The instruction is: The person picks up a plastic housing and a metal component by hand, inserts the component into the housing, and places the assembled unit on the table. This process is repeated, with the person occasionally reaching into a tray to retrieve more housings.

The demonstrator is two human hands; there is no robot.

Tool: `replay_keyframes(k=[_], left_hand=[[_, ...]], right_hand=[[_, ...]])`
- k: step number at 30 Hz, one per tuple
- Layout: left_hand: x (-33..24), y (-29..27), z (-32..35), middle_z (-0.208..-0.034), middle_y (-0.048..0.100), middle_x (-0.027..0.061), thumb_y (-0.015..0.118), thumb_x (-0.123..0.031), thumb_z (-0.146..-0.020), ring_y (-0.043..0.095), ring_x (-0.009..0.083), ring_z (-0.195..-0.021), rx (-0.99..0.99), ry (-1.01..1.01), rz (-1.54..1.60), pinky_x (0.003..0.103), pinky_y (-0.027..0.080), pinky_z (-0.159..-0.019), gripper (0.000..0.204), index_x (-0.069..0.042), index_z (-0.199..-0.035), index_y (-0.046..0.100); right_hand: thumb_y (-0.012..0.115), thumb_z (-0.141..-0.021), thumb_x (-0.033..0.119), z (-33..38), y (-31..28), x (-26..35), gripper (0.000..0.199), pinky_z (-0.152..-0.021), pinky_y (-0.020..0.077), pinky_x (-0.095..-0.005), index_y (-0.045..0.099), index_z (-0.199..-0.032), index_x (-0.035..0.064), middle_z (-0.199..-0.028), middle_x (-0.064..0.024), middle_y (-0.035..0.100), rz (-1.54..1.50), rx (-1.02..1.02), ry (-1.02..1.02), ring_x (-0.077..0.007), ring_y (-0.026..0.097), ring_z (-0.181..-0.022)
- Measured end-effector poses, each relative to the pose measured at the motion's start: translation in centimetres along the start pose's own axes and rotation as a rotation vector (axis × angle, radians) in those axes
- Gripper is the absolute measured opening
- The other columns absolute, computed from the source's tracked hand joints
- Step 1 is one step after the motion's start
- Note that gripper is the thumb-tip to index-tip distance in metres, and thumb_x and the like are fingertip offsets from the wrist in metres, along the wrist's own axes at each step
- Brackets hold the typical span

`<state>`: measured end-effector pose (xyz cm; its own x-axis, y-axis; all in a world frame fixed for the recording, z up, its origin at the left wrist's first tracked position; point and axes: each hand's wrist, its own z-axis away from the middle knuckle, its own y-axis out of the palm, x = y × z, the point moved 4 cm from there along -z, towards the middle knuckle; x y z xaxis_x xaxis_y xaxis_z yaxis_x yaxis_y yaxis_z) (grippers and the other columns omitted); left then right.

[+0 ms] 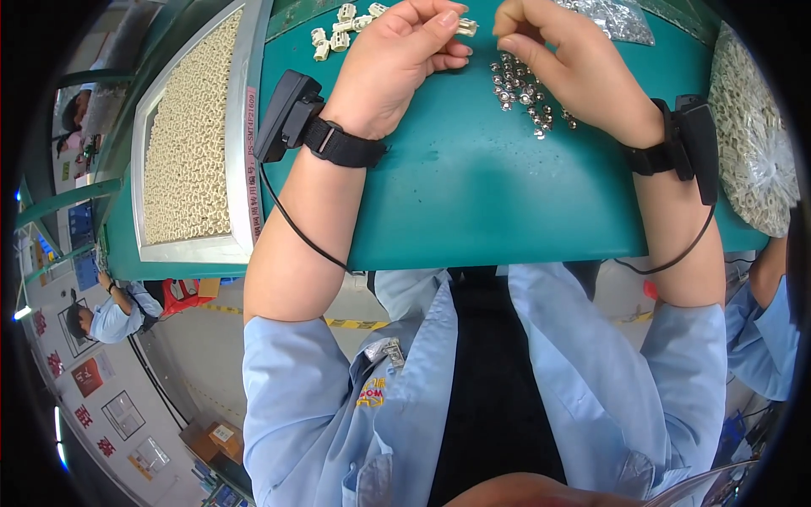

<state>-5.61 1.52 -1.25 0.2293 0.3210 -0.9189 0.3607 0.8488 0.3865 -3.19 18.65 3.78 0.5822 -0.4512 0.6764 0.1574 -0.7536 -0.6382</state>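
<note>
Near the top of the view, my left hand (404, 44) pinches a small cream plastic part (466, 27) between thumb and fingers. Across from it, my right hand (568, 49) has its thumb and fingertips drawn together; whatever sits between them is too small to make out. A short gap separates the two hands. Just below the right fingertips lies a loose scatter of small shiny metal pieces (517, 89) on the green tabletop (498, 203). More cream plastic parts (340, 40) lie in a small group beyond my left wrist.
On the left stands a metal-framed tray (241, 127) filled with cream parts. A clear bag of metal pieces (621, 21) lies at the far right, and a large bag of cream parts (752, 127) at the right edge. A co-worker's sleeve (760, 338) shows close by on the right.
</note>
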Motion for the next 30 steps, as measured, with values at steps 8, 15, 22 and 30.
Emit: replay_keyframes(k=[8, 15, 22, 30], left_hand=[[0.0, 0.7, 0.6, -0.086, 0.059, 0.0032, 0.05, -0.023, -0.099, 0.057, 0.0127, -0.075, 0.009, -0.052, 0.05, 0.027, 0.049, -0.072, 0.019, -0.006, -0.099, 0.056], [-0.1, 1.8, 0.8, -0.079, 0.057, 0.0011, 0.047, -0.026, -0.1, 0.052, 0.0103, -0.066, 0.012, -0.067, -0.002, 0.023, 0.046, -0.065, 0.022, -0.008, -0.092, 0.055], [-0.3, 1.9, 1.0, -0.069, 0.053, -0.0043, 0.049, -0.026, -0.099, 0.046, 0.0036, -0.057, -0.061, 0.013, -0.24, 0.017, 0.038, -0.054, 0.02, -0.01, -0.087, 0.053], [-0.1, 2.0, 1.0, -0.068, 0.051, -0.0047, 0.052, -0.025, -0.098, 0.044, 0.0029, -0.056, -0.083, 0.043, -0.239, 0.016, 0.036, -0.053, 0.019, -0.01, -0.086, 0.053]], right_hand=[[0.061, -0.086, 0.002, 0.2, 0.6, -0.5, 0.011, -0.067, 0.0464, -0.0246, 0.059, -0.097, -0.0013, -0.081, -0.0061, 0.062, -0.298, -0.017, 0.122, -0.0108, 0.056, -0.074], [0.058, -0.088, 0.0, -0.3, 1.7, -1.7, 0.007, -0.069, 0.0459, -0.0227, 0.06, -0.095, -0.0019, -0.083, -0.0026, 0.061, -0.659, -0.058, -0.06, -0.0086, 0.055, -0.076], [0.057, -0.088, -0.001, 0.2, 1.1, 0.1, 0.006, -0.07, 0.0459, -0.0223, 0.058, -0.095, -0.0019, -0.083, -0.0024, 0.06, -0.6, -0.071, 0.174, -0.0086, 0.055, -0.076], [0.059, -0.087, -0.001, 0.3, 0.9, 0.0, 0.008, -0.068, 0.0463, -0.0235, 0.057, -0.095, -0.0018, -0.082, -0.0036, 0.059, -0.447, -0.049, 0.077, -0.0092, 0.055, -0.075]])
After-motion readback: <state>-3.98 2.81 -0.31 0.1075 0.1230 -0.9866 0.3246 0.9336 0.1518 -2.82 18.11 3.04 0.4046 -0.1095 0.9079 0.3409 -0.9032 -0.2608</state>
